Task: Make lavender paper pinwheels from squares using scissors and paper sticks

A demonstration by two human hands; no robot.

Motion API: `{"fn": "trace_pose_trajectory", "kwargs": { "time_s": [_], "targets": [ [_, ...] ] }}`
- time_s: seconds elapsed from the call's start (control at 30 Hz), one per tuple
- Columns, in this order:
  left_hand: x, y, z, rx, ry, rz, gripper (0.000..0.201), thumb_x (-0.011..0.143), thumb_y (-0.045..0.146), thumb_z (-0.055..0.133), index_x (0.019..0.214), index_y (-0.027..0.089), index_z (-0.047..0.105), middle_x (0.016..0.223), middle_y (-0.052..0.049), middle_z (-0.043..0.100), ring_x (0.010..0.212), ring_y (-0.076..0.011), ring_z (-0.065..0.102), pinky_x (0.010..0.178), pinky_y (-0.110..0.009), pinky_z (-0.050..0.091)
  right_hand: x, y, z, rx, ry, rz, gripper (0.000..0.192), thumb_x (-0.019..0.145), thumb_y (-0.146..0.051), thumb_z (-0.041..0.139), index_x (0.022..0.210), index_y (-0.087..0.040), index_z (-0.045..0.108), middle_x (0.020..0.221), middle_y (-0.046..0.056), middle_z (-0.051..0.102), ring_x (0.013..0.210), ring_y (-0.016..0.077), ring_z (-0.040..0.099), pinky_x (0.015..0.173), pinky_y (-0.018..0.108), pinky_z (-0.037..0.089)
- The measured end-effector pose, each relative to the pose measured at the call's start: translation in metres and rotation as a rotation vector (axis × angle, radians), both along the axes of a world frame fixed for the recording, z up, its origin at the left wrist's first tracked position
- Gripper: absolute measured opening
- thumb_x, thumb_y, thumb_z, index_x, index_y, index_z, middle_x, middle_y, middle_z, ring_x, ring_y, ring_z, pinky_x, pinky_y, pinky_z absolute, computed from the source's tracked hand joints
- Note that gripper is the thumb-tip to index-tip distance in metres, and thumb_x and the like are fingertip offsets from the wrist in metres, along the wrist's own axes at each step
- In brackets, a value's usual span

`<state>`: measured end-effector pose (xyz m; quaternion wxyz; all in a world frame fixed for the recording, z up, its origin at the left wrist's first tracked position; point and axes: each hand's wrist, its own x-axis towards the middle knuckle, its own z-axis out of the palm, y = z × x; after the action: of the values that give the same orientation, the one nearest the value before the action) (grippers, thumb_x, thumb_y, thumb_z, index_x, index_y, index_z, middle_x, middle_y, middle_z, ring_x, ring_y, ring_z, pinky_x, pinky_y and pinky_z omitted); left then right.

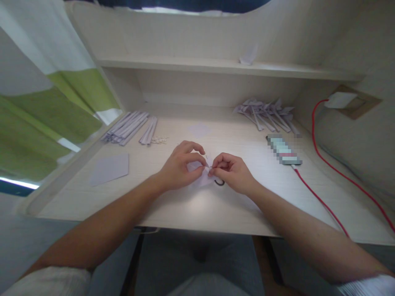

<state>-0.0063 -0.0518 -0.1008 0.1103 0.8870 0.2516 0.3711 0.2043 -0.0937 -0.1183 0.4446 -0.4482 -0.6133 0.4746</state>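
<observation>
Over the surface [228, 216], your left hand [179, 166] and right hand [233, 171] nearly meet, each grip pinched closed at the white paper [203, 179], which lies between them, equally near both, spreading below your fingertips, its long axis too hidden to tell.

Pale, loose sleeves [54, 281] end near the elbows, the left hand [176, 167] and right hand [237, 172] are bare, and the trousers [173, 259] are greyish.
</observation>
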Motion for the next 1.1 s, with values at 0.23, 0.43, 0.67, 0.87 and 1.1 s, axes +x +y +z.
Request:
{"fn": "trace_pose_trajectory", "kwargs": {
  "time_s": [0.23,0.43,0.67,0.87,1.1],
  "targets": [
    [0.0001,0.0005,0.0005,0.008,0.007,0.016,0.012,0.083,0.017,0.065,0.086,0.024,0.074,0.111,-0.005,0.064,0.109,-0.0209,0.056,0.100,-0.040,0.043,-0.0005,-0.0014,0.0027,0.017,0.022,0.016,0.014,0.076,-0.018,0.071,0.087,-0.020,0.062,0.063,-0.003,0.062,0.052,0.0099,0.050,0.049,0.022,0.036],
    [0.0008,-0.0002,0.0003,-0.010,0.002,0.002,0.008,0.083,0.018,0.066,0.084,0.023,0.073,0.109,-0.005,0.064,0.107,-0.0208,0.056,0.098,-0.039,0.045,-0.0025,-0.0077,0.0074,0.139,-0.099,0.009,0.015,0.081,-0.027,0.070,0.093,-0.020,0.066,0.071,-0.001,0.064,0.060,0.0117,0.055,0.053,0.023,0.041],
    [0.0008,-0.0014,0.0019,-0.071,0.009,-0.021,0.007,0.084,0.021,0.067,0.085,0.024,0.073,0.108,-0.005,0.064,0.108,-0.0213,0.055,0.099,-0.040,0.045,-0.0005,-0.0074,0.0059,0.161,-0.164,-0.013,0.010,0.083,-0.027,0.066,0.089,-0.020,0.063,0.072,0.000,0.063,0.061,0.0130,0.056,0.055,0.025,0.041],
    [0.0010,0.0007,-0.0011,-0.076,0.022,-0.046,0.007,0.085,0.022,0.066,0.087,0.024,0.072,0.109,-0.005,0.064,0.109,-0.0209,0.056,0.099,-0.039,0.045,0.0001,-0.0070,0.0072,0.175,-0.161,0.061,0.006,0.083,-0.018,0.061,0.088,-0.020,0.064,0.074,0.000,0.064,0.067,0.0138,0.059,0.063,0.027,0.044],
    [0.0005,0.0039,-0.0012,-0.086,-0.079,0.030,0.034,0.083,0.020,0.066,0.116,0.021,0.061,0.113,-0.006,0.064,0.110,-0.0214,0.058,0.099,-0.039,0.045,-0.0001,-0.0041,0.0051,0.113,-0.083,-0.005,0.010,0.082,-0.019,0.063,0.092,-0.019,0.065,0.068,0.000,0.067,0.062,0.0144,0.061,0.057,0.025,0.045]
  ]
}}
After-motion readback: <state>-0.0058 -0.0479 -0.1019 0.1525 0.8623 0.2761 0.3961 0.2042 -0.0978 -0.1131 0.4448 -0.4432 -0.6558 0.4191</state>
